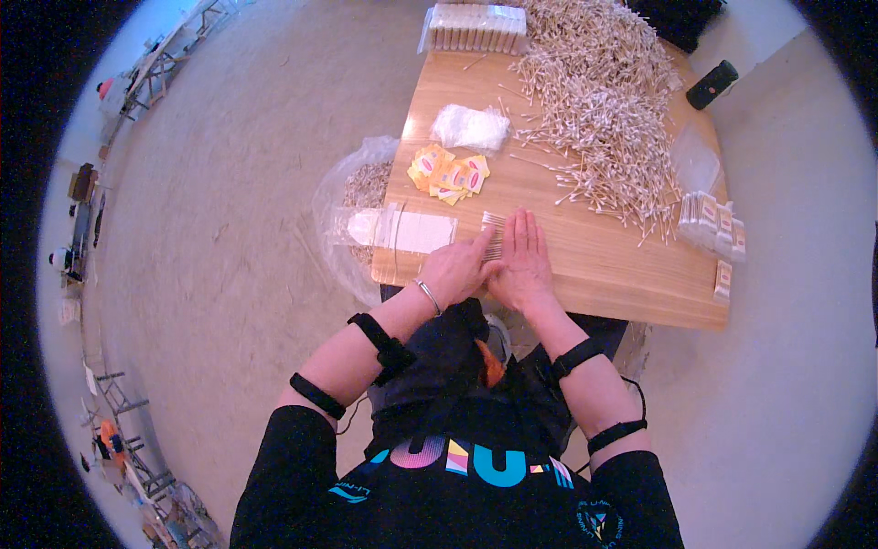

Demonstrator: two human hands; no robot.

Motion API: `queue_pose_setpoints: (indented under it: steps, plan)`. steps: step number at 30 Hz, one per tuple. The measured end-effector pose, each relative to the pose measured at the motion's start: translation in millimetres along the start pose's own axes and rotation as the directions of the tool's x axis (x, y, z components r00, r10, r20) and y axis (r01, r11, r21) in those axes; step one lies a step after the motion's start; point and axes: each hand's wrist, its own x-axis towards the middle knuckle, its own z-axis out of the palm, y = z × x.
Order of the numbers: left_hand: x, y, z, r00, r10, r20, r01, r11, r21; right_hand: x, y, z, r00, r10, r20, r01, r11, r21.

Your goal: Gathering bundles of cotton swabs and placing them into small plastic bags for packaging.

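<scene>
A small row of cotton swabs (494,226) lies on the wooden table near its front edge, between my two hands. My left hand (455,272) reaches in from the left, its fingers stretched along the near left side of the swabs and touching them. Flat on the right side of the row, my right hand (524,261) points its straight fingers away from me. The hands meet at the near end, where the thumbs partly hide the swabs. Just left of my left hand are a white sheet (426,232) and a clear plastic bag (361,226) hanging past the edge.
A large heap of loose swabs (604,110) covers the table's far right. Yellow-orange cards (448,174), a white plastic packet (471,127) and a wrapped stack (477,29) lie on the left. Filled packets (712,222) and a black cylinder (712,85) are at the right edge.
</scene>
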Motion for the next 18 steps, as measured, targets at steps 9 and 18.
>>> queue_pose_setpoints:
  steps: [9,18]
  plan:
    - [6.9,8.2,-8.4,0.994,-0.093,0.052,0.092,0.995,0.033,-0.5,1.7,-0.7,1.000,0.009,0.009,-0.009,1.000,-0.002]
    - [6.6,6.9,-12.6,0.993,-0.076,0.088,0.073,0.997,0.035,-0.7,-3.2,-7.1,1.000,0.008,0.014,-0.008,1.000,0.022]
